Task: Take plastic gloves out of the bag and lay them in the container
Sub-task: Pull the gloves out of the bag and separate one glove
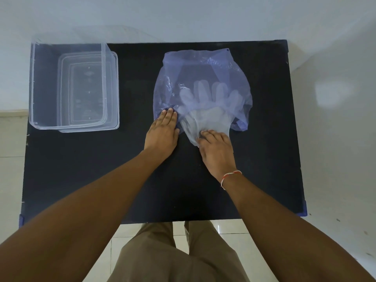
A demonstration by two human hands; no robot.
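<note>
While the left hand (162, 129) lies flat, fingers released, pinning the purple bag's (203, 78) mouth to the black tabletop (142, 180), the right hand (215, 147) pinches the clear plastic gloves (207, 117), half out, likely to slide them free. The empty container (34, 84) waits at ten o'clock.

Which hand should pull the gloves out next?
Right hand: it already rests on the gloves' cuffs outside the bag. The left hand presses the bag's edge flat.
</note>
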